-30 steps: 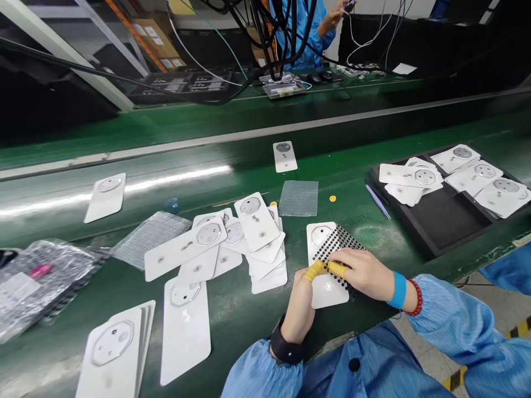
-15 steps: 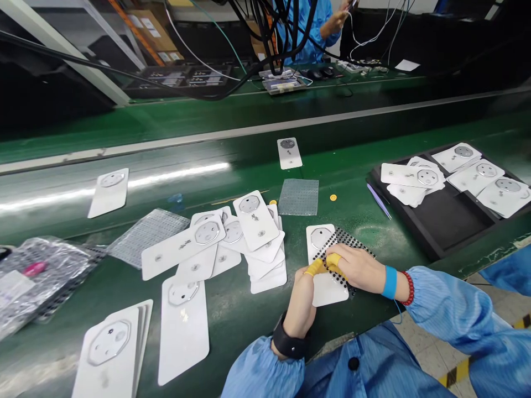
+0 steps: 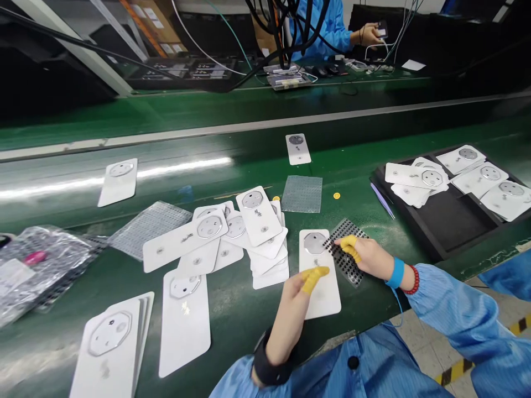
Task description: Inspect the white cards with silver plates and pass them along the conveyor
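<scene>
A white card with a silver octagonal disc (image 3: 319, 276) lies flat on the green bench in front of me. My left hand (image 3: 296, 296), with a yellow finger cot, rests on the card's lower left part, fingers curled. My right hand (image 3: 365, 255), also with yellow finger cots, presses its fingertips on a clear sheet of small black dots (image 3: 346, 257) lying just right of the card. A loose heap of the same white cards (image 3: 244, 237) spreads to the left.
A black tray (image 3: 443, 218) with more cards sits at the right. Single cards (image 3: 297, 148) ride the conveyor belt (image 3: 166, 171) behind. Clear films (image 3: 302, 193), a crumpled bag (image 3: 37, 271) and a card stack (image 3: 112, 342) lie left. Another person in blue (image 3: 327, 27) works opposite.
My hands have parted: the right hand slid right with the dot sheet, off the card. The left hand dropped back to the card's lower left, baring the silver disc.
</scene>
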